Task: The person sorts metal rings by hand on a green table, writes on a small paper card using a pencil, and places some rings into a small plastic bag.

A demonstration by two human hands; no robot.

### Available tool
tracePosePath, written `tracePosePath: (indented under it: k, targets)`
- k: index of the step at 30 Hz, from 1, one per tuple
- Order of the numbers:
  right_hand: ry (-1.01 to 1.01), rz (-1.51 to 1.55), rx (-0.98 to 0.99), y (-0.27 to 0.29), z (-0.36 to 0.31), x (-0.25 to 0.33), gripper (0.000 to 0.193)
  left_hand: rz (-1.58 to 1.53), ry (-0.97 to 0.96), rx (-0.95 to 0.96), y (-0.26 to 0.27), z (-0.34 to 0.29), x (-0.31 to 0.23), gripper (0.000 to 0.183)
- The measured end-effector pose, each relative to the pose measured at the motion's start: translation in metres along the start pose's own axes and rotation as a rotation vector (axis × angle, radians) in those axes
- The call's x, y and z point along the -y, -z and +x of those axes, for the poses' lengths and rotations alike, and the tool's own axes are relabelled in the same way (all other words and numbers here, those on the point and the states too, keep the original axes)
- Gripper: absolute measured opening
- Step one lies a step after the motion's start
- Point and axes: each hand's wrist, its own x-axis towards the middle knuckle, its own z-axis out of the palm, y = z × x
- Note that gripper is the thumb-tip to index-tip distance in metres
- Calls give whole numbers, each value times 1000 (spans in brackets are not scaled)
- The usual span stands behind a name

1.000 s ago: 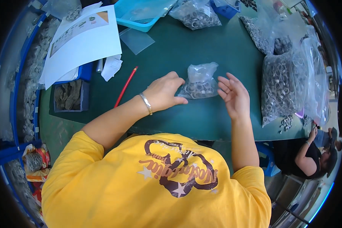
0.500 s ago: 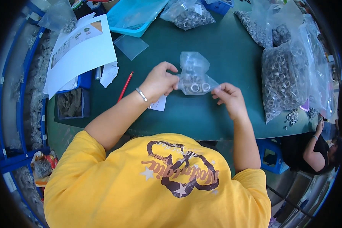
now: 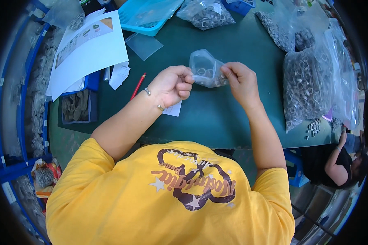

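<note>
Between my hands is a small clear plastic bag [image 3: 203, 65] with several metal rings inside, held just over the green table [image 3: 184, 130]. My left hand [image 3: 173, 84] pinches the bag's left edge, fingers curled. At its other side my right hand [image 3: 240, 79] grips the plastic between thumb and fingers. The rings lie toward the lower part of the bag, partly hidden by the folds and my right fingers. Under my left wrist lies a small white paper [image 3: 173, 109]. A red pencil [image 3: 138, 85] rests just left of that wrist.
Large bags of metal rings [image 3: 307, 83] stand at the right, with loose rings [image 3: 314, 127] beside them. Along the back are a light-blue tray [image 3: 149, 29] and another ring bag [image 3: 206, 16]. Printed sheets [image 3: 95, 51] and a blue bin [image 3: 78, 108] are left. A person [image 3: 335, 163] sits right.
My right hand has moved up and gripped the bag higher on its right side. The bag has been lifted and bunched, its rings shifting toward the right hand.
</note>
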Motion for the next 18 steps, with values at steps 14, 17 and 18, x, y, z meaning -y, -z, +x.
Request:
tracePosePath:
  k: [14,17,18]
  targets:
    - [-78,-150,268,10,29,10,36,909,-641,-224,8,43,-2,16]
    - [119,-186,168,9,28,-9,22,863,-649,-161,0,40,-1,15]
    - [97,-146,152,9,29,-11,18,858,-664,-144,0,38,0,15]
